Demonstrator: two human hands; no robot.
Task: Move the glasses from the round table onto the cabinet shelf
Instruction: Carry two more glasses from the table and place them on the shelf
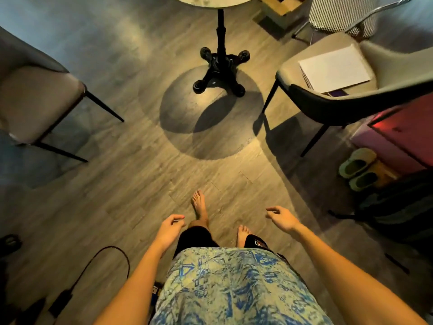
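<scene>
Head view, looking down at the floor. The round worktop (215, 1) showed only as a pale arc at the top edge, carried on a black pedestal (220, 66) with 4 feet. No glasses were visible: whatever stood on the worktop lay beyond the frame, and the cabinet shelf could not be identified with certainty. The person stood back from the pedestal with 2 bare feet on the wood-grain floor (131, 165), the left foot nearer the pedestal.

The left hand (169, 228) hung in front of the body, fingers loosely curled, holding nothing. The right hand (282, 218) was likewise empty, fingers relaxed and slightly spread. Both hands were well apart from the worktop, on the near side of the pedestal.

The governing relation: the worktop lay straight ahead of both hands, the pedestal roughly on the body's midline, so neither hand was clearly nearer. The task appeared to be at the approach step, nothing yet carried.

Flanking the pedestal stood a grey chair (35, 97) to its left and a second chair (328, 73) to its right, bearing a white board (335, 66). These narrowed the path forward.
</scene>
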